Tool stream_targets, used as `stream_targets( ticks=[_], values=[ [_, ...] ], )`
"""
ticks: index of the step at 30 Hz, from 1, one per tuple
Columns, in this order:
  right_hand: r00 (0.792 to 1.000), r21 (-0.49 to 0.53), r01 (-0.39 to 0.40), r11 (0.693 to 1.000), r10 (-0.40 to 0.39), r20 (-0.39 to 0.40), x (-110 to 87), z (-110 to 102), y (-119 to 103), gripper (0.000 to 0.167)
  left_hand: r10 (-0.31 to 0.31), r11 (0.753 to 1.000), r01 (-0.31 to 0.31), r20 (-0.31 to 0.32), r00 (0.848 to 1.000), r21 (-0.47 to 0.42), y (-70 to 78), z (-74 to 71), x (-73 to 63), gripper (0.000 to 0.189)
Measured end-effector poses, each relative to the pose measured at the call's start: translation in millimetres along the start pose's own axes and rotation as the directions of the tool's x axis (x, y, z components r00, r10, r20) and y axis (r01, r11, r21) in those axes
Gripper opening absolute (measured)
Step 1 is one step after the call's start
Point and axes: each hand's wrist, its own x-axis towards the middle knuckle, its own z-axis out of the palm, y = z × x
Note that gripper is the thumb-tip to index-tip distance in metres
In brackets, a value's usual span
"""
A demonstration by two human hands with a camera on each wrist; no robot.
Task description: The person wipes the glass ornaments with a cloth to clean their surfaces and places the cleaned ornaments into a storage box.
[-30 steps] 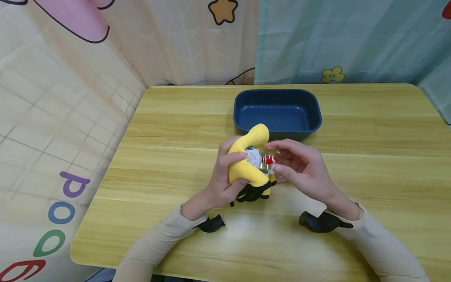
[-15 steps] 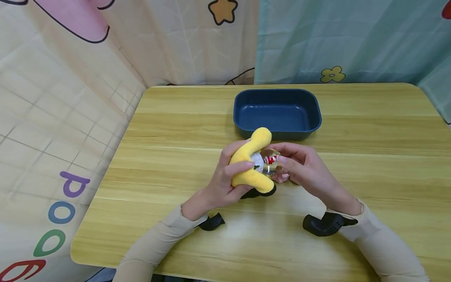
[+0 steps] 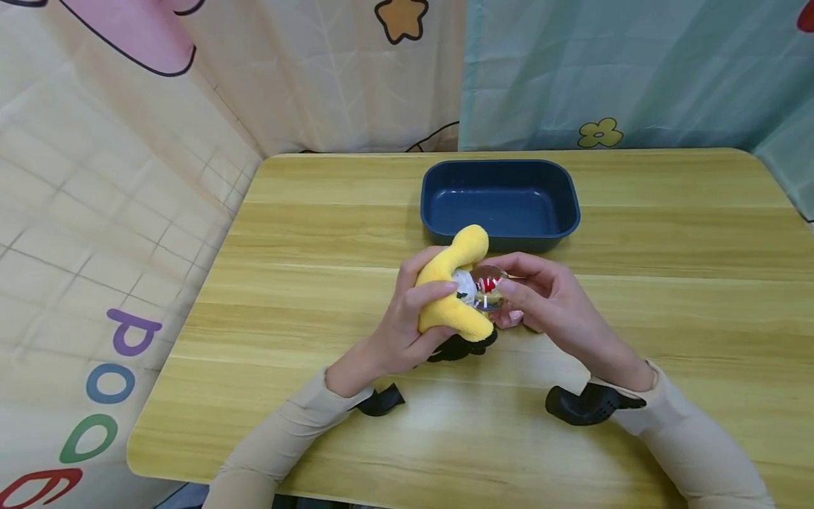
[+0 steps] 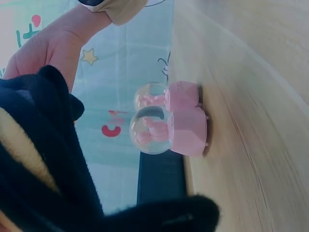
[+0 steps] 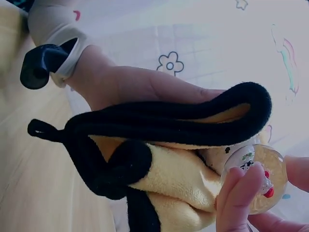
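My left hand (image 3: 407, 325) grips a yellow cloth (image 3: 439, 314) with black trim, folded around the white base (image 3: 465, 286) of a snow globe. The clear glass dome (image 5: 263, 191) pokes out of the cloth and has a small red-and-white figure inside. My right hand (image 3: 559, 304) holds the dome between thumb and fingers from the right. In the right wrist view the cloth's black edging (image 5: 169, 125) and hanging loop (image 5: 43, 130) show. Two pink snow globes (image 4: 188, 130) stand side by side on the table beneath the hands, mostly hidden in the head view.
A dark blue bin (image 3: 559, 233) stands behind the hands on the wood-grain table (image 3: 305, 283). Printed curtains (image 3: 540, 71) hang along the table's back and left sides. Black camera mounts (image 3: 579, 406) sit at the wrists.
The cloth and globe have turned a little, so less black trim shows. My right thumb has moved up onto the dome, and a pink globe shows more beneath the right hand.
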Motion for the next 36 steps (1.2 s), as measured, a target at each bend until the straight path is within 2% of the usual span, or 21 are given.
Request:
stream_targets(
  ticks=[3, 6, 9, 11, 16, 19, 21, 22, 26, 28, 36],
  values=[
    [0.997, -0.056, 0.069, 0.996, -0.071, -0.041, -0.9, 2, 1, 0.025, -0.017, 1.000, 0.017, 0.008, 1.000, -0.021, 1.0, -0.7, 1.0, 0.036],
    [0.974, -0.085, 0.215, 0.973, -0.220, -0.049, -1.1, 4, 5, 0.030, -0.018, 0.999, 0.018, 0.006, 1.000, -0.046, 1.5, -1.2, 1.1, 0.036],
    [0.927, -0.084, 0.370, 0.925, -0.373, -0.033, -0.1, 6, 9, 0.034, -0.020, 0.997, 0.020, 0.003, 1.000, -0.071, 1.5, -1.8, 0.6, 0.036],
    [0.895, -0.093, 0.443, 0.892, -0.446, -0.022, 0.2, 7, 11, 0.036, -0.023, 0.996, 0.023, 0.004, 1.000, -0.089, 1.4, -2.0, 0.3, 0.036],
    [0.828, -0.192, 0.549, 0.813, -0.561, -0.010, 0.3, 9, 11, 0.038, -0.033, 0.991, 0.033, 0.001, 0.999, -0.133, 1.1, -1.8, 0.4, 0.037],
    [0.781, -0.279, 0.600, 0.750, -0.624, 0.001, 1.8, 10, 10, 0.037, -0.053, 0.987, 0.053, 0.005, 0.999, -0.150, 1.1, -2.0, 0.1, 0.037],
    [0.747, -0.363, 0.623, 0.693, -0.664, 0.016, 3.0, 11, 10, 0.039, -0.073, 0.984, 0.074, 0.011, 0.997, -0.160, 0.8, -2.3, -0.5, 0.038],
    [0.728, -0.417, 0.630, 0.655, -0.685, 0.025, 3.8, 11, 9, 0.041, -0.084, 0.983, 0.086, 0.015, 0.996, -0.163, 0.7, -2.5, -0.8, 0.038],
    [0.648, -0.608, 0.634, 0.478, -0.758, 0.079, 6.4, 11, 8, 0.049, -0.126, 0.978, 0.129, 0.030, 0.992, -0.163, -0.4, -2.6, -2.3, 0.040],
    [0.607, -0.670, 0.632, 0.389, -0.786, 0.116, 7.8, 11, 8, 0.050, -0.143, 0.977, 0.147, 0.037, 0.989, -0.156, -1.2, -2.3, -2.9, 0.041],
    [0.462, -0.727, 0.677, 0.118, -0.837, 0.294, 13.9, 9, 11, 0.037, -0.202, 0.966, 0.210, 0.064, 0.977, -0.150, -3.9, -1.7, -2.9, 0.045]
  ],
)
